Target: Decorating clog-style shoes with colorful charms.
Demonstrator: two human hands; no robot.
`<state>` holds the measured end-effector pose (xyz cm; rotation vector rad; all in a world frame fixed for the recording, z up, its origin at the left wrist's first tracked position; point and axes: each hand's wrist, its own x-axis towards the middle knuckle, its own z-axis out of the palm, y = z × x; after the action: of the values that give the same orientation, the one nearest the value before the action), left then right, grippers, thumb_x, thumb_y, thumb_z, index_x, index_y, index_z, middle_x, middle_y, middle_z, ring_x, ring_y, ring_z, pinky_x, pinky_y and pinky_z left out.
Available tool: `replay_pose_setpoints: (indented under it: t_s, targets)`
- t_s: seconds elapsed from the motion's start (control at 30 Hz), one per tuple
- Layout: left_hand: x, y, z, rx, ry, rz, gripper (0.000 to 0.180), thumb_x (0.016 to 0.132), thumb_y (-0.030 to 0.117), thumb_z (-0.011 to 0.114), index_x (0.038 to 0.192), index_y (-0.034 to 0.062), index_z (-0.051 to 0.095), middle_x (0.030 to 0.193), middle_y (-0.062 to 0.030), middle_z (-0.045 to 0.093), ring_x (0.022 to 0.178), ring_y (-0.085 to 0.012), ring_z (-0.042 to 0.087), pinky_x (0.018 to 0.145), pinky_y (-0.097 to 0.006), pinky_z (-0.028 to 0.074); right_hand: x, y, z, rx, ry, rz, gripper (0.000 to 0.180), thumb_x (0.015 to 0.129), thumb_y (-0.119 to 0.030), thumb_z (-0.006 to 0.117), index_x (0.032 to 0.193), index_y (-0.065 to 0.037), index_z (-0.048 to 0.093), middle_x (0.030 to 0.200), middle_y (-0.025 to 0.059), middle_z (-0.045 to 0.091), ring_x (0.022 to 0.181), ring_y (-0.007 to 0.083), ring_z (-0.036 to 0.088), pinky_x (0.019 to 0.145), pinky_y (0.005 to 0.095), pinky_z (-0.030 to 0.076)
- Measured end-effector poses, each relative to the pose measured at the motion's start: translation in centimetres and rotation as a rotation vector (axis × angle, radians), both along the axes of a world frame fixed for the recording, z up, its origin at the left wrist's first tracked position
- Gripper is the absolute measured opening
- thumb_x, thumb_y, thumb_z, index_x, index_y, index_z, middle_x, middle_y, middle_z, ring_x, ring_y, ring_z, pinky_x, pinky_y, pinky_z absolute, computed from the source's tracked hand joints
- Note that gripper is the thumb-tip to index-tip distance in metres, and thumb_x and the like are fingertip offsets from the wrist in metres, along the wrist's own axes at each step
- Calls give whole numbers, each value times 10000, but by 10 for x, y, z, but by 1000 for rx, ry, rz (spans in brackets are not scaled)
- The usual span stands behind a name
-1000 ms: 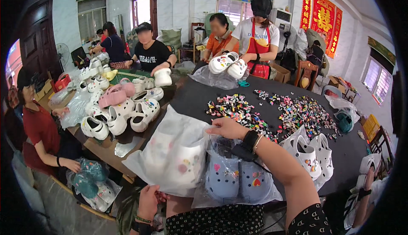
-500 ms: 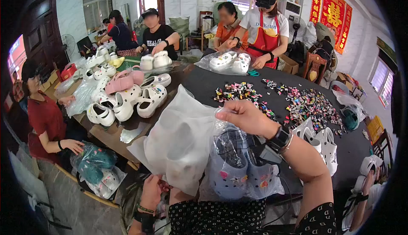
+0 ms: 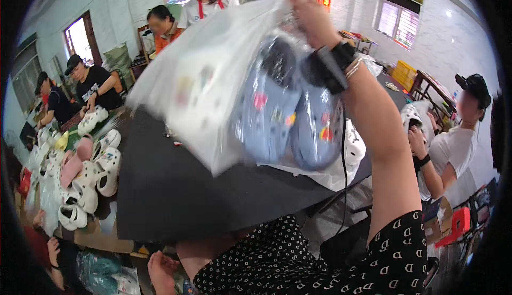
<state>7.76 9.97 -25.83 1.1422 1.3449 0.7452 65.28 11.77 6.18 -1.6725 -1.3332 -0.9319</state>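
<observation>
A clear plastic bag (image 3: 213,81) hangs in the air above the near part of the dark desk (image 3: 176,188), lifted well off its top. Inside it sit two pale blue clogs (image 3: 288,113) side by side, toes down, each dotted with small coloured charms. The right hand (image 3: 312,17) has its grip closed on the top of the bag, fingers bunched around the gathered plastic, with a black watch (image 3: 330,63) and a thin bangle on the wrist. The left hand (image 3: 160,271) is low at the near edge of the desk, below the bag; whether its grip is open or closed cannot be told. Along the left edge of the desk lie white and pink clogs (image 3: 90,172) in a loose pile. Other people sit around the far and right sides.
</observation>
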Motion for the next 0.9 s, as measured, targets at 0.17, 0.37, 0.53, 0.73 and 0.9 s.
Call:
replay_pose_setpoints:
  t_s: [0.17, 0.37, 0.53, 0.73, 0.9]
  targets:
    - [-26, 15, -55, -138, -392, -22, 362, 1044, 274, 411, 1204, -5, 576, 858, -84, 556, 749, -198, 493, 727, -381, 439, 126, -86, 19, 838, 685, 289, 361, 885, -386, 670, 815, -35, 620, 640, 28, 576, 543, 130, 559, 469, 295, 448]
    - [20, 13, -32, -94, -278, -65, 368, 1022, 294, 496, 740, 58, 488, 663, -27, 453, 607, -146, 416, 650, -379, 407, 346, -216, -104, 759, 431, -377, 395, 859, -428, 664, 909, -44, 587, 618, 89, 589, 543, 297, 578, 539, 438, 515]
    - [2, -5, -42, -127, -387, -7, 344, 1008, 252, 527, 726, 57, 514, 629, -31, 445, 583, -158, 441, 640, -391, 445, 437, -326, -250, -386, 143, -1303, 305, 856, -452, 597, 965, -184, 694, 897, 108, 719, 820, 326, 687, 699, 475, 531]
    - [26, -12, -13, -163, -316, 60, 321, 1010, 241, 524, 750, 54, 538, 656, -45, 486, 612, -169, 467, 647, -361, 436, 347, -309, -331, -512, 546, -880, 318, 864, -321, 585, 901, -32, 712, 878, 210, 713, 876, 340, 694, 787, 428, 548]
    - [47, -12, 1, 10, -176, -198, 318, 1034, 235, 469, 826, 8, 552, 743, -61, 544, 681, -181, 497, 652, -352, 423, 270, -255, -264, -735, 475, -1018, 283, 870, -215, 520, 1036, -63, 691, 1027, 218, 682, 954, 400, 657, 840, 474, 526]
